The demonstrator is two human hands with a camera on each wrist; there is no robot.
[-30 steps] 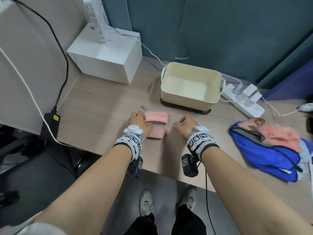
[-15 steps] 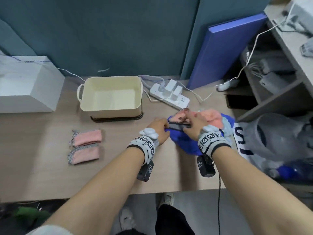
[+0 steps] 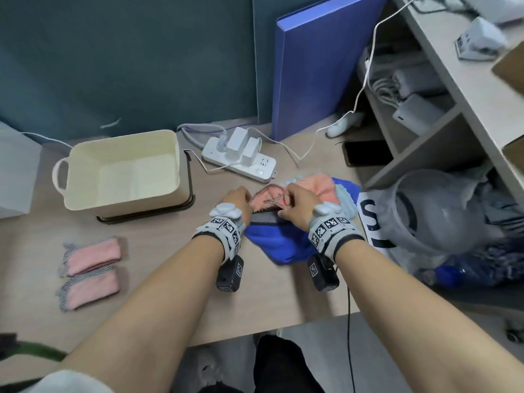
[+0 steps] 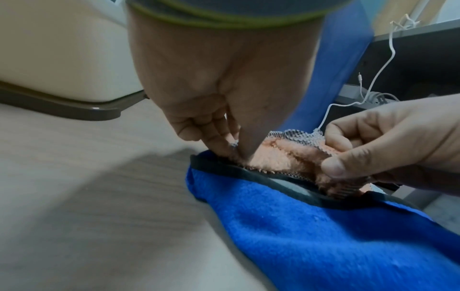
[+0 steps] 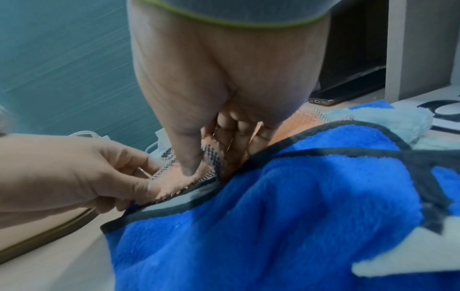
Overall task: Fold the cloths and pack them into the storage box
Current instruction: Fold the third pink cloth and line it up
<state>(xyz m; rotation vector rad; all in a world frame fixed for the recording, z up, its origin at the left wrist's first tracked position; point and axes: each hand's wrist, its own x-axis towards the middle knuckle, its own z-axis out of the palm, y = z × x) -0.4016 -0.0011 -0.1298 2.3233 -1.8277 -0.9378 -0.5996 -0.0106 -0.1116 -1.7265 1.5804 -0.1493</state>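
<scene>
— What's lying at the left of the frame?
— Two folded cloths (image 3: 89, 272) are lying lower left, the box (image 3: 122, 173) sitting above them.
— And your hands?
— At centre, my left hand (image 3: 236, 201) is pinching the pink cloth (image 3: 268, 198); my right hand (image 3: 297, 207) is pinching its other edge, over the blue cloth (image 3: 276, 245).

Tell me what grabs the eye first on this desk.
Both hands, left hand and right hand, pinch a pink cloth atop a bright blue cloth at the desk's right. Left of them stands the empty cream storage box, with two folded pink cloths nearer the front edge.
</scene>
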